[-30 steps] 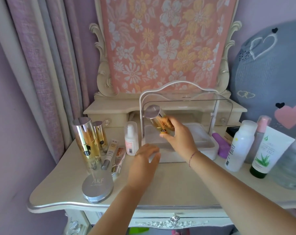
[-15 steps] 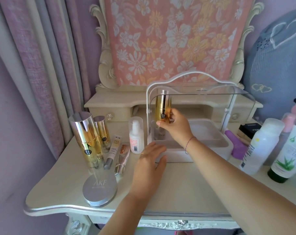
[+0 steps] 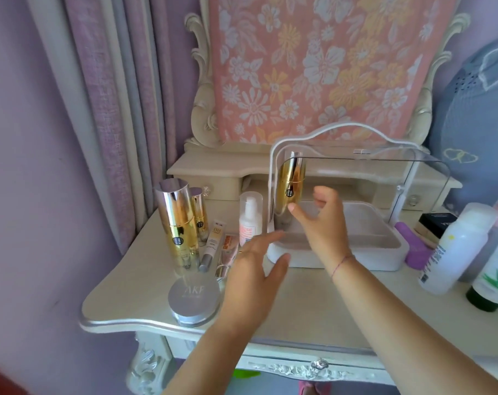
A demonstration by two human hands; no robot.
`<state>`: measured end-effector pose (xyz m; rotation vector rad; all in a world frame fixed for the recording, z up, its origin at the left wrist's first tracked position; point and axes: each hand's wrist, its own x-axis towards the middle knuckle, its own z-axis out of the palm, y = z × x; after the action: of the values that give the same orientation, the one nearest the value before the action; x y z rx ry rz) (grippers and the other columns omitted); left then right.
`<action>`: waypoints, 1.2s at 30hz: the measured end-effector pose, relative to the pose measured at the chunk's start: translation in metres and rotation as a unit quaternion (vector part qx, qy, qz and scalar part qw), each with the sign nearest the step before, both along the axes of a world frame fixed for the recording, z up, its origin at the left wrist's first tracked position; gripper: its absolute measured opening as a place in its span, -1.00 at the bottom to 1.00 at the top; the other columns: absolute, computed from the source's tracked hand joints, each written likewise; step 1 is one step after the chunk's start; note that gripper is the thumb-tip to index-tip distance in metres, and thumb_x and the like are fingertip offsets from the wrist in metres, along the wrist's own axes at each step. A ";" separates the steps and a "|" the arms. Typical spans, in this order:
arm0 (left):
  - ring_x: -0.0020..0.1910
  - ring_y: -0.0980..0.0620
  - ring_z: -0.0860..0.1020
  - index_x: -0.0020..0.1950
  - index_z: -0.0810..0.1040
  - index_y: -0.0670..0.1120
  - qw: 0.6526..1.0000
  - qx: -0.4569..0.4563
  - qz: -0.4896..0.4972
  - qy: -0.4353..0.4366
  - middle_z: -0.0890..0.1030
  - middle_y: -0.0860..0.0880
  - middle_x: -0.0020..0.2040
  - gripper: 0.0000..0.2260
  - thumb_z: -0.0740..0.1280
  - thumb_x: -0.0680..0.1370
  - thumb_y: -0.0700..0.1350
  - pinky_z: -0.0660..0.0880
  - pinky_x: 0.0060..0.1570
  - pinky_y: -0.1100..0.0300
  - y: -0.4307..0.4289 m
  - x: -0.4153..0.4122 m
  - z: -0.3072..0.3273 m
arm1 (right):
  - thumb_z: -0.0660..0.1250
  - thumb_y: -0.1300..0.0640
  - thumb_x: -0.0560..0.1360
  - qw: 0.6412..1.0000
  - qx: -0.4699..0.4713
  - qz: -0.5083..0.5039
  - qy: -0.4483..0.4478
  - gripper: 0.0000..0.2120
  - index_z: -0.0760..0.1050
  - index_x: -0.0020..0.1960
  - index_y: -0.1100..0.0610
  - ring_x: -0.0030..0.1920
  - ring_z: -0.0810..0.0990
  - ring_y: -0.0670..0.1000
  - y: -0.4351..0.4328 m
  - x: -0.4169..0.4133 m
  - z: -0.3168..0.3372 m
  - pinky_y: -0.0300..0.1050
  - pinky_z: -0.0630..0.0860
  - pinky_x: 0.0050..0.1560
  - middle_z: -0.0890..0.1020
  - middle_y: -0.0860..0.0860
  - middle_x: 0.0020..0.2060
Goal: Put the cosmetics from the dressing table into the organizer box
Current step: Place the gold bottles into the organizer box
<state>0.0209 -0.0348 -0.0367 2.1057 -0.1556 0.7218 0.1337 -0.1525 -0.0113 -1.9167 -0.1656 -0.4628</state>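
Note:
A gold bottle (image 3: 290, 183) stands upright in the left end of the white organizer box (image 3: 356, 258), under its raised clear lid (image 3: 384, 166). My right hand (image 3: 323, 220) hovers just right of that bottle, fingers loosely spread, holding nothing. Flat and with straight fingers, my left hand (image 3: 255, 269) sits at the box's front left corner. Left of the box stand a tall gold bottle (image 3: 177, 226), a smaller gold bottle (image 3: 199, 215), a BB tube (image 3: 212, 243), a pink tube (image 3: 228, 252), a white pump bottle (image 3: 250, 219) and a silver compact (image 3: 194, 299).
Right of the box lie a purple item (image 3: 413, 243) and a black box (image 3: 436, 222); a white bottle (image 3: 456, 246) and an aloe tube (image 3: 496, 277) stand there. The cream dressing table (image 3: 313, 317) ends in a curved front edge. A flower-cloth-covered mirror (image 3: 313, 67) rises behind.
My right hand set the gold bottle upright in the box's left end and let go of it, drawing back slightly. My left hand stayed by the box's front corner.

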 end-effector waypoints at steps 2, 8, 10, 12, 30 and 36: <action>0.06 0.27 0.51 0.17 0.53 0.08 0.998 -0.054 0.029 -0.036 0.59 0.20 0.06 -0.76 0.36 0.51 -0.07 0.39 0.04 0.46 0.018 -0.020 0.008 | 0.48 0.08 0.39 0.996 0.021 -0.036 -0.073 -0.54 0.41 0.21 0.15 0.13 0.48 0.02 0.006 -0.028 0.002 -0.20 0.41 0.15 0.47 0.00 0.08; -0.15 0.16 0.53 0.10 0.52 0.05 0.952 -0.212 0.206 -0.078 0.58 0.02 -0.09 -0.80 0.37 0.48 -0.05 0.42 -0.17 0.41 0.096 -0.051 0.013 | 0.44 0.04 0.40 0.984 0.010 0.173 -0.049 -0.68 0.45 0.10 0.06 -0.02 0.56 -0.15 0.062 -0.087 0.006 -0.44 0.48 -0.04 0.55 -0.09 -0.03; 0.00 0.13 0.52 0.20 0.48 0.05 0.947 -0.236 0.219 0.002 0.56 0.03 0.07 -0.69 0.37 0.47 -0.02 0.41 -0.05 0.29 0.119 -0.046 0.008 | 0.45 0.00 0.40 0.970 -0.028 0.243 0.007 -0.60 0.44 0.18 0.04 0.03 0.55 -0.18 0.086 -0.090 0.005 -0.45 0.47 -0.02 0.54 -0.17 0.01; 0.14 0.11 0.49 0.29 0.45 0.07 0.955 -0.224 0.176 0.088 0.53 0.09 0.20 -0.62 0.36 0.48 0.00 0.38 0.06 0.19 0.134 -0.039 0.001 | 0.46 0.02 0.40 0.959 -0.044 0.276 0.035 -0.57 0.44 0.22 0.04 0.07 0.55 -0.16 0.105 -0.087 0.003 -0.34 0.49 0.08 0.56 -0.18 0.03; 0.16 0.23 0.53 0.30 0.48 0.11 0.981 -0.171 -0.077 0.044 0.63 0.18 0.12 -0.67 0.24 0.58 -0.16 0.43 0.16 0.31 0.112 -0.043 0.040 | 0.52 -0.02 0.30 0.966 -0.053 0.250 -0.026 -0.53 0.47 0.16 -0.04 0.03 0.63 -0.05 0.097 -0.083 0.030 0.03 0.58 0.10 0.66 -0.09 -0.01; 0.15 0.20 0.54 0.31 0.46 0.14 0.969 -0.194 -0.142 0.060 0.63 0.19 0.10 -0.66 0.26 0.57 -0.16 0.46 0.10 0.19 0.051 -0.024 0.048 | 0.53 0.02 0.33 0.973 -0.054 0.225 -0.011 -0.54 0.47 0.18 -0.05 0.06 0.64 -0.05 0.026 -0.077 0.044 0.03 0.58 0.15 0.66 -0.08 0.04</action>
<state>-0.0030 0.0160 0.0112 1.7007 -0.2252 0.4116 0.0568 -0.1266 0.0327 -1.9049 -0.6354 -0.1717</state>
